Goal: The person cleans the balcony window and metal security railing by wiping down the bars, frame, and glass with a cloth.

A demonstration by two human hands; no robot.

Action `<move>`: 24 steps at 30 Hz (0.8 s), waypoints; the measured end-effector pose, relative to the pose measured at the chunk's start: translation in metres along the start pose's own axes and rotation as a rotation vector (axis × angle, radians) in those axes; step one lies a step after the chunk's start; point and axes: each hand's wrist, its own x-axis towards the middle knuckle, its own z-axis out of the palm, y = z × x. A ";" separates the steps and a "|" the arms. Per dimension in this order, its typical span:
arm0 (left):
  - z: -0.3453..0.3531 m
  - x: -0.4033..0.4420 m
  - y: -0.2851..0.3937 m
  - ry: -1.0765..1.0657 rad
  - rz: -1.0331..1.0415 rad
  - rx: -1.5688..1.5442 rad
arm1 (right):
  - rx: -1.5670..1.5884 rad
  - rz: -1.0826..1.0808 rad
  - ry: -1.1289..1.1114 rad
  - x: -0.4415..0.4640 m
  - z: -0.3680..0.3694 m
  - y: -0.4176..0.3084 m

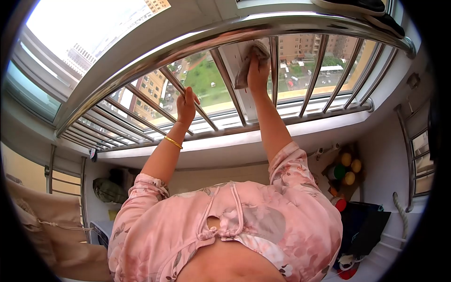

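Note:
My right hand [258, 76] reaches between the railing bars and is closed on a greyish cleaning cloth [242, 75]. That cloth lies against the white window frame post [249, 101] behind the bars. To the left, my left hand [186, 107] is wrapped round one upright metal bar [203, 116], a gold bangle [173, 142] on its wrist. Over both hands curves the shiny top rail [206, 39] of the railing. Part of the cloth is hidden by my right fingers.
Dark shoes [352, 6] rest above the rail at the upper right. Below the white sill [225, 142] are a green bag [109, 190] at left and yellow round items [348, 178] at right. A beige curtain [44, 235] hangs lower left, a dark bag [364, 225] lower right.

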 end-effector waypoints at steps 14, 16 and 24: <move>0.003 -0.004 -0.004 0.002 0.043 -0.018 | -0.113 0.113 0.089 0.017 0.017 -0.047; 0.001 -0.001 -0.003 -0.028 0.074 -0.011 | -0.187 0.083 0.135 -0.023 -0.004 0.001; -0.003 0.004 -0.013 -0.003 0.092 0.098 | -0.468 -0.423 0.012 -0.024 -0.001 -0.006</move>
